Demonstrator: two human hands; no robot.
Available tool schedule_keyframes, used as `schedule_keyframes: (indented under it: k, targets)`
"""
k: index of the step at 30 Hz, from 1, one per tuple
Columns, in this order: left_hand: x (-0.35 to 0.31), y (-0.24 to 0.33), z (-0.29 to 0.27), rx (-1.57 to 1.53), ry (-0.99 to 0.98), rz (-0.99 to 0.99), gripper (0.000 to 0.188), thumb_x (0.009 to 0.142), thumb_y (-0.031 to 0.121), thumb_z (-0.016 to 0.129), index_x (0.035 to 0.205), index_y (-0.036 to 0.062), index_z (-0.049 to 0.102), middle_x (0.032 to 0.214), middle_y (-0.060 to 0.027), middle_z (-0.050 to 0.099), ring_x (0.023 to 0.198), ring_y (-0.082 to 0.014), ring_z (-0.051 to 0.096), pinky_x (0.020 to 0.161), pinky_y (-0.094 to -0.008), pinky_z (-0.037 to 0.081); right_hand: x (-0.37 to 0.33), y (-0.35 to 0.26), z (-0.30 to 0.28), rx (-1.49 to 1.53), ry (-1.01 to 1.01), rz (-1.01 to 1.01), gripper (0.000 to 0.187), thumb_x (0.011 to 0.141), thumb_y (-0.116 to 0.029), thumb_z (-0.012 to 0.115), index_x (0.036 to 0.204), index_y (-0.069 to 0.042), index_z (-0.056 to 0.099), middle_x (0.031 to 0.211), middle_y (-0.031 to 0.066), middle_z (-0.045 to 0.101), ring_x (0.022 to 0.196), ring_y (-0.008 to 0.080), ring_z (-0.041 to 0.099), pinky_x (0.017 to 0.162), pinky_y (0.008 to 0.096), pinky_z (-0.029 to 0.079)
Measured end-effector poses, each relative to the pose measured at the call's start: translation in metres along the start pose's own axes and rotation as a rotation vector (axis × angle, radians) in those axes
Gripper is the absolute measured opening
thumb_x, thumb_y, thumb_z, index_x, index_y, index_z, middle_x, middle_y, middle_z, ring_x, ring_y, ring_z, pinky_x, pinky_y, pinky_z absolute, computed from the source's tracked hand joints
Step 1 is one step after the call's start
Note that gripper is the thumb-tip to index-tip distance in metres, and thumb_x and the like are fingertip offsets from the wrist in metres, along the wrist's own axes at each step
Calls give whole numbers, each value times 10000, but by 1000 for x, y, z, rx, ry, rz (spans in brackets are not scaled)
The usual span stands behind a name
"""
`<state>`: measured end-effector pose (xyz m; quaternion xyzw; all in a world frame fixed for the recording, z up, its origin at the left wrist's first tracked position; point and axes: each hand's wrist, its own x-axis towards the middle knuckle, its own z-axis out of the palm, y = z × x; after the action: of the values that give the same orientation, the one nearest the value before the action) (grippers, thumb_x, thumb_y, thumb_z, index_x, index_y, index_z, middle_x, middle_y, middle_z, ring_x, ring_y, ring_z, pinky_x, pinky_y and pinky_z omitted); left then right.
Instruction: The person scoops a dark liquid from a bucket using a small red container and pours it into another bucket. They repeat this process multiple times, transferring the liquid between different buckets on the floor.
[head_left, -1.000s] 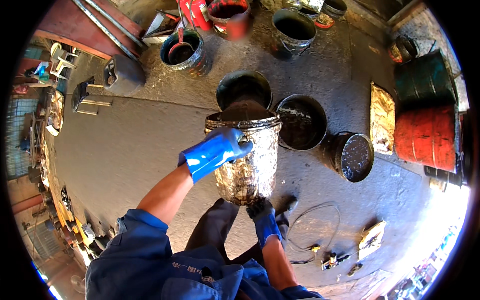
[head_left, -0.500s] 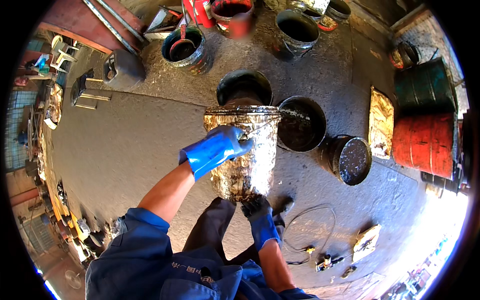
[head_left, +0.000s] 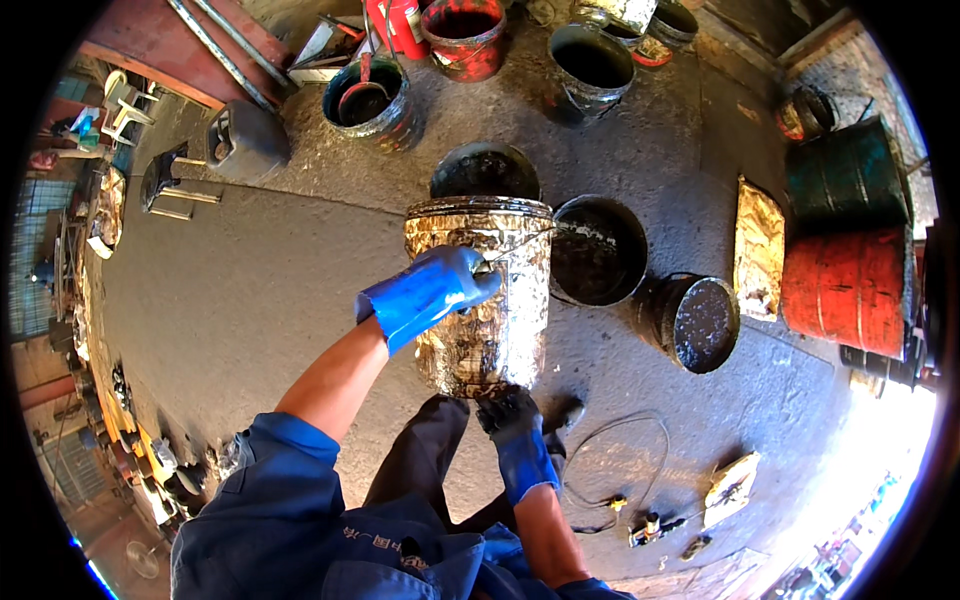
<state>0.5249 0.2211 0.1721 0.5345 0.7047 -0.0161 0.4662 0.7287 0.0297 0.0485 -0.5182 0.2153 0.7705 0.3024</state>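
Note:
A white bucket (head_left: pixel 465 345) smeared with dark brown oily residue lies tipped in front of me, its rim pointing away and its base toward my legs. My left hand (head_left: pixel 452 283), in a blue rubber glove, is closed on its thin wire handle against the upper side. Under the base edge, my right hand (head_left: pixel 515 425) grips the bottom; its glove is stained black and the fingertips are partly hidden. Just beyond the rim stands a dark open bucket (head_left: pixel 486 168), partly covered by the tipped one. To the right sits another black bucket (head_left: pixel 600 250) with dark liquid inside.
A third dark bucket (head_left: pixel 705 325) stands farther right. Beyond are a bucket with a red scoop (head_left: pixel 368 100), a red bucket (head_left: pixel 470 45) and a black bucket (head_left: pixel 592 68). Green (head_left: pixel 850 175) and red drums (head_left: pixel 845 290) lie at right. A hose (head_left: pixel 665 450) curls near my feet.
The tipped bucket has shifted slightly up in view with both hands still on it. Brown liquid seen earlier beyond its rim no longer shows; more of the far bucket's dark inside is visible.

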Motion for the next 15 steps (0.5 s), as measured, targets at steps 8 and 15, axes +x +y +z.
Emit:
schedule_keyframes:
  k: [8, 15]
  targets:
    - [-7, 11, -4, -8, -43, -37, 595, 724, 509, 575, 1081, 33, 577, 804, -168, 644, 769, -262, 629, 742, -355, 478, 0, -2, 4, 15, -75, -21, 245, 853, -356, 455, 804, -148, 576, 773, 71, 617, 792, 306, 585, 691, 467, 443]
    - [-5, 12, 0, 98, -36, -19, 624, 744, 521, 542, 1107, 14, 554, 851, -199, 635, 819, -305, 620, 790, -372, 464, 0, -1, 0, 6, -5, -17, 257, 853, -376, 461, 824, -147, 575, 810, 76, 618, 827, 298, 582, 714, 469, 443]
